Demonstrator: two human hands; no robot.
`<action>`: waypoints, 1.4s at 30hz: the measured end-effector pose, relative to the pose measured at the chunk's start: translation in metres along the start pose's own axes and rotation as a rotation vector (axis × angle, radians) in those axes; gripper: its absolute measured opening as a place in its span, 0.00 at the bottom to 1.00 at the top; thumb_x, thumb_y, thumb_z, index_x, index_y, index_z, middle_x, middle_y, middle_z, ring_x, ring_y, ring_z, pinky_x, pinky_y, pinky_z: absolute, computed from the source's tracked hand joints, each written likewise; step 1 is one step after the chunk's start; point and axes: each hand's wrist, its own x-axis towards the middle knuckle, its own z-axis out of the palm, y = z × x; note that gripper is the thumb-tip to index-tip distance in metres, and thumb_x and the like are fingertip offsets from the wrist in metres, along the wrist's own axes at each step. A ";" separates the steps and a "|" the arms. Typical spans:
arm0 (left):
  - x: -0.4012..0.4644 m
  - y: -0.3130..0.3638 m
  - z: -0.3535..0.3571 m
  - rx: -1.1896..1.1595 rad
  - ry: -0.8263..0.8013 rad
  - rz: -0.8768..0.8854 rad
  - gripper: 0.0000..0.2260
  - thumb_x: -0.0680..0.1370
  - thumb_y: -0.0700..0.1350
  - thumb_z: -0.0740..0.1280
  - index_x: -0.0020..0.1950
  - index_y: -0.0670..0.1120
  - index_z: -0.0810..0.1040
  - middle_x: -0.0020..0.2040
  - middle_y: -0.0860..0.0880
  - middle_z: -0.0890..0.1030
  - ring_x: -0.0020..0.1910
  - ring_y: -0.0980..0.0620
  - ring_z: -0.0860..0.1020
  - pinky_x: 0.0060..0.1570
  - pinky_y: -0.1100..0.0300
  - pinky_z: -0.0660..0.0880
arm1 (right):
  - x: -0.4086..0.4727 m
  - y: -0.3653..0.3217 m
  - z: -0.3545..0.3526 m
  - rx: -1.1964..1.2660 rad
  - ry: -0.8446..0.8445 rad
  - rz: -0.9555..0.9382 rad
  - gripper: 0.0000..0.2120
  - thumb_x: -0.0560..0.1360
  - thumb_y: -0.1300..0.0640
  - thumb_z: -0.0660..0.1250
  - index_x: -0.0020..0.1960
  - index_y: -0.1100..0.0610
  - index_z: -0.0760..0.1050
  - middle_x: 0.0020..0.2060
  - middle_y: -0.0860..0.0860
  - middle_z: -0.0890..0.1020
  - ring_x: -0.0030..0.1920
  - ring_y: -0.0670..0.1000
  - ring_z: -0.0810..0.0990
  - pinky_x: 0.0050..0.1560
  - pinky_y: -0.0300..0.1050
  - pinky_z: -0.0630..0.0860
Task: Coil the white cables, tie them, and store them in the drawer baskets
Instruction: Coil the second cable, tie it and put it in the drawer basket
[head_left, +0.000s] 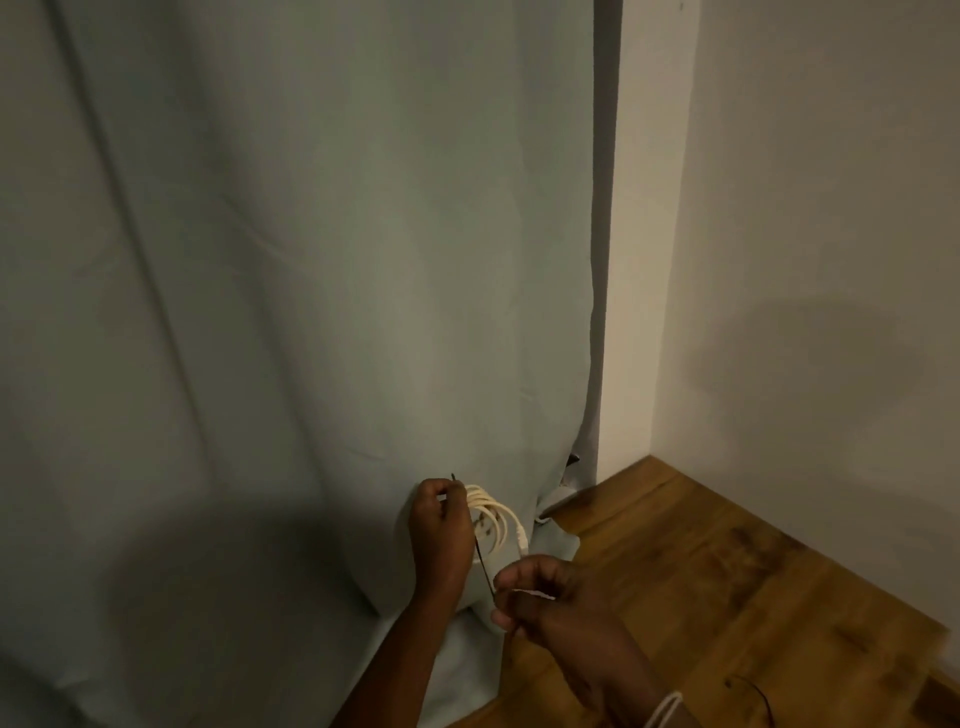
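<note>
My left hand (441, 535) grips a coiled white cable (493, 514), with several loops fanning out to the right of my fingers and a white plug end hanging at the coil's lower right. A thin dark tie (482, 561) runs from the top of my left fist down to my right hand (545, 597), which pinches its lower end between thumb and fingers. A small white strip shows inside my right hand's grip. No drawer or basket is in view.
A pale grey-green curtain (291, 291) hangs across most of the view and pools on the wooden floor (727, 587). White walls (810, 218) meet in a corner at the right. A thin dark wire lies on the floor at the lower right.
</note>
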 end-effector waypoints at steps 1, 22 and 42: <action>0.003 -0.001 -0.004 0.020 0.006 0.010 0.05 0.80 0.36 0.63 0.46 0.38 0.77 0.37 0.48 0.78 0.34 0.58 0.75 0.30 0.76 0.70 | -0.005 -0.003 -0.003 -0.076 -0.057 -0.039 0.05 0.74 0.68 0.70 0.49 0.63 0.82 0.39 0.58 0.86 0.40 0.53 0.84 0.44 0.44 0.80; -0.024 0.005 -0.020 0.112 -0.270 0.497 0.07 0.79 0.52 0.62 0.49 0.50 0.75 0.42 0.55 0.80 0.42 0.55 0.80 0.39 0.63 0.78 | 0.032 -0.055 -0.005 0.041 0.151 -0.308 0.07 0.80 0.62 0.64 0.54 0.62 0.79 0.45 0.56 0.87 0.42 0.56 0.87 0.38 0.46 0.84; -0.031 0.025 -0.037 0.180 -0.134 0.680 0.13 0.78 0.55 0.61 0.48 0.48 0.81 0.42 0.55 0.81 0.39 0.60 0.79 0.39 0.73 0.75 | 0.027 -0.055 0.010 -0.127 0.232 -0.490 0.05 0.77 0.64 0.69 0.49 0.59 0.83 0.41 0.54 0.87 0.38 0.52 0.87 0.37 0.44 0.84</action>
